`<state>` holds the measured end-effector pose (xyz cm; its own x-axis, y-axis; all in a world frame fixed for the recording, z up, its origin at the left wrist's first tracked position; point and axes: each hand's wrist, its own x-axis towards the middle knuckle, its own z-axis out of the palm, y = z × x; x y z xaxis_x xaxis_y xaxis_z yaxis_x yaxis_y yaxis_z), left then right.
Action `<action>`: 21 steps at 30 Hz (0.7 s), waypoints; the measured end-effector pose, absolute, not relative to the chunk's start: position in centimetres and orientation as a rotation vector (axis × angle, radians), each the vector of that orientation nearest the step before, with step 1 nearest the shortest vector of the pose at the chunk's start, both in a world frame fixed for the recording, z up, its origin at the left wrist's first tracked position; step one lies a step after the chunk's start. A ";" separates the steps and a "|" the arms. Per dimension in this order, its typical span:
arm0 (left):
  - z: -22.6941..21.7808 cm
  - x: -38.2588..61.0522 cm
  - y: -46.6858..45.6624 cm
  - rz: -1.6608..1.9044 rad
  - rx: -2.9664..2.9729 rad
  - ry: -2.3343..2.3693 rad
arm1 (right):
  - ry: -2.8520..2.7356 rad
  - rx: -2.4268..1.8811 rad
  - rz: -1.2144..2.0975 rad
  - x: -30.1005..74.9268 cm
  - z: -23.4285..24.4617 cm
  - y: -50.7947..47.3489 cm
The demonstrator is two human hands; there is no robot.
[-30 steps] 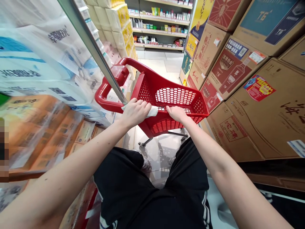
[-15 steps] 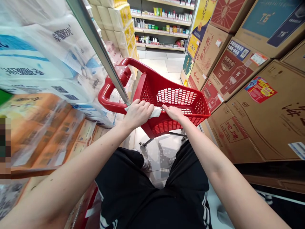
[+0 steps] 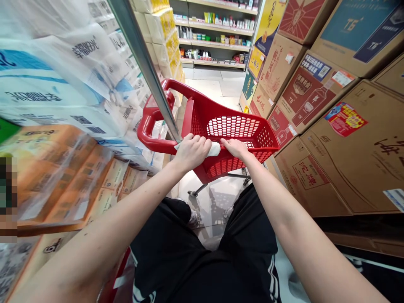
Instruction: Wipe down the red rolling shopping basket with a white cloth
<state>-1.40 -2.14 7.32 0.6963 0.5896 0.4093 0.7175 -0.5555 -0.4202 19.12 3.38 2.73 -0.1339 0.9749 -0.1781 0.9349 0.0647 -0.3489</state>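
A red plastic shopping cart (image 3: 233,126) with a perforated basket and a red loop handle (image 3: 151,126) stands in the aisle in front of me. My left hand (image 3: 192,151) is closed around a white cloth (image 3: 214,149) and presses it on the basket's near rim. My right hand (image 3: 235,147) grips the same rim just to the right of the cloth, fingers curled over the edge. The basket looks empty.
Wrapped packs of paper goods (image 3: 63,109) fill the shelves on my left behind a metal upright (image 3: 148,71). Stacked cardboard cartons (image 3: 331,118) line the right. The tiled aisle (image 3: 217,86) leads to far shelves of bottles (image 3: 217,38).
The cart and both hands have shifted slightly to the right and forward along the aisle. Both hands keep their hold on the rim and cloth.
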 end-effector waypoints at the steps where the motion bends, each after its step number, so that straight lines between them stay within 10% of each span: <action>1: 7.3 -1.1 -2.2 -0.291 -2.339 -0.997 | -2.218 -2.002 0.589 19.4 2.7 3.5; 21: 7.1 2.9 -2.2 -0.325 -2.365 -1.041 | -2.169 -2.021 0.582 20.8 3.6 3.7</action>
<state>2.92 -2.22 7.13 0.6739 0.6111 0.4151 0.7388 -0.5621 -0.3717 20.79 3.67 3.62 -0.1013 0.9801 -0.1707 0.9338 0.0345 -0.3562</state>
